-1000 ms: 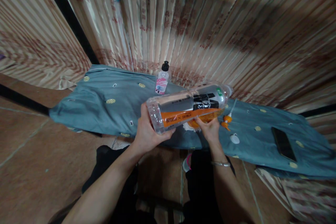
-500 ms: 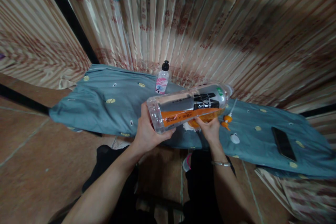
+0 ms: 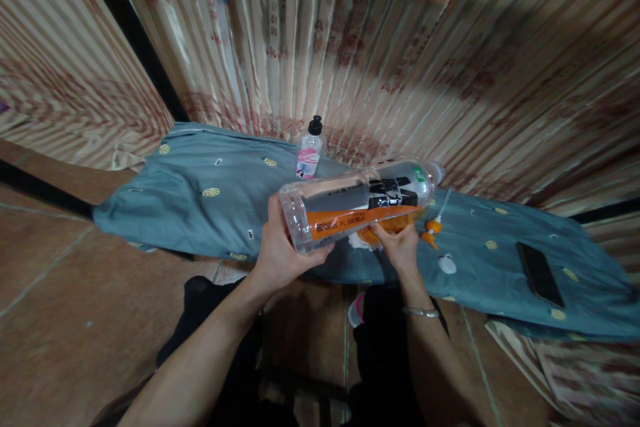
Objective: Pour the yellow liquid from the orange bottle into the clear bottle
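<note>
A large clear plastic bottle [image 3: 345, 203] with a black, silver and orange label lies tilted across the middle, its base at the left and its neck at the right. My left hand [image 3: 280, 247] is closed round its base end. Below the neck half, my right hand [image 3: 400, 247] is closed on an orange see-through bottle [image 3: 393, 225], which the large bottle partly covers; its opening is hidden. Right of that hand, an orange pump head [image 3: 431, 232] with a clear tube lies on the cloth. A round white cap [image 3: 447, 264] lies close by.
A small clear bottle [image 3: 309, 153] with a pink label and black cap stands behind the large bottle. A black phone [image 3: 540, 273] lies at the right. Everything rests on a narrow surface under green-blue cloth [image 3: 195, 167], with a pleated curtain [image 3: 310, 40] behind and a dark pole [image 3: 130, 27] at the left.
</note>
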Motion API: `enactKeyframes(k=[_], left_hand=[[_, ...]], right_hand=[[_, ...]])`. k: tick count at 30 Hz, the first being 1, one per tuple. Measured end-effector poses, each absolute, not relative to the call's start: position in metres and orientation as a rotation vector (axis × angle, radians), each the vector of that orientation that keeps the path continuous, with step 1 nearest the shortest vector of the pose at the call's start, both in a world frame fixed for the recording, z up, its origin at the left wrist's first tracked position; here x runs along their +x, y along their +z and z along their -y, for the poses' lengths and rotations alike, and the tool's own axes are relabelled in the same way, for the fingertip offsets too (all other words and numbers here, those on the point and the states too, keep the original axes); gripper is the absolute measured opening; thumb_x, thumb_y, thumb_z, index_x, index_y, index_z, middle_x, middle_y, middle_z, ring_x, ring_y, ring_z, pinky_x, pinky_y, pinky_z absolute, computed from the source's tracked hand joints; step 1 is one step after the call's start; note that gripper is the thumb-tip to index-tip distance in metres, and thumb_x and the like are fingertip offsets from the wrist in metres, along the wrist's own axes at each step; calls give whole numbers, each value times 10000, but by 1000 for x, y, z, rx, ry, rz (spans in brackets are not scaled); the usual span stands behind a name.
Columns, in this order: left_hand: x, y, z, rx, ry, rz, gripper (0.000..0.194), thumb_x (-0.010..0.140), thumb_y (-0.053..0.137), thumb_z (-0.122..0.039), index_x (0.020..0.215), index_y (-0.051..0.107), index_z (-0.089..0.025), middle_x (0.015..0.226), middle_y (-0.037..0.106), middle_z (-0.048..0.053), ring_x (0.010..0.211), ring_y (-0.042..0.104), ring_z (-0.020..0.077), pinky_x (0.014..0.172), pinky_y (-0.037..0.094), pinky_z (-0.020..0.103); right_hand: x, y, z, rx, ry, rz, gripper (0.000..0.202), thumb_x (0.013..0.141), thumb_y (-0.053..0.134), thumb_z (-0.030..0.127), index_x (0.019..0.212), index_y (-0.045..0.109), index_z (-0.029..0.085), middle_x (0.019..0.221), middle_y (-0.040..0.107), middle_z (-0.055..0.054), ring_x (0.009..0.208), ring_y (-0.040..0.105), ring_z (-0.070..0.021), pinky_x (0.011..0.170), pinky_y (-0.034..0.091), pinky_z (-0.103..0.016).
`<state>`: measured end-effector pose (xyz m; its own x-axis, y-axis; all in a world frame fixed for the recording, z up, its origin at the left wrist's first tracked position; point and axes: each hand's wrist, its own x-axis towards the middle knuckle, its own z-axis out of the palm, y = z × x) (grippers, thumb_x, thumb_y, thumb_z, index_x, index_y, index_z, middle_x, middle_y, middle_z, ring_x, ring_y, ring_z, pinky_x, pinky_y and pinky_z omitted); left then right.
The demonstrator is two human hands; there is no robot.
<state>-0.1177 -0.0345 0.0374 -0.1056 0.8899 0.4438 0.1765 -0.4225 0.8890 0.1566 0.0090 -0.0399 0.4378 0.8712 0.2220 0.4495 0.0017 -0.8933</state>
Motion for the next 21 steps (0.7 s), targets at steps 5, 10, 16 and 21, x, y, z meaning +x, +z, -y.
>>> enactKeyframes(k=[5, 10, 16, 21], left_hand=[[-117, 37, 34, 1577, 1584, -1168, 780, 607, 911, -464, 1231, 494, -250, 1159, 750, 90, 1044, 776, 294, 920, 650, 482], [-117, 37, 34, 1587, 1577, -1178, 784, 611, 913, -473, 1226, 480, -254, 1125, 755, 78, 998, 784, 292, 870, 663, 464], [-117, 39, 34, 1566, 1580, -1166, 767, 597, 916, -456, 1203, 492, -255, 1115, 744, 68, 999, 775, 281, 881, 654, 453], [-117, 39, 34, 1562, 1583, -1175, 764, 611, 903, -459, 1219, 487, -258, 1122, 738, 68, 1011, 771, 283, 888, 647, 457]], right_hand=[[157, -40, -9, -1608, 485, 1172, 682, 597, 877, 621, 1074, 662, 182, 1041, 808, -152, 1050, 769, -377, 938, 631, -515], [157, -39, -8, -1612, 476, 1186, 678, 605, 873, 627, 1075, 671, 182, 1034, 810, -149, 1033, 773, -369, 922, 635, -498], [157, -40, -8, -1619, 448, 1187, 678, 597, 873, 630, 1062, 680, 175, 1006, 809, -148, 1032, 771, -374, 917, 635, -499], [157, -40, -8, -1619, 477, 1176, 672, 596, 878, 626, 1055, 684, 175, 1019, 814, -147, 1001, 776, -366, 917, 637, -501]])
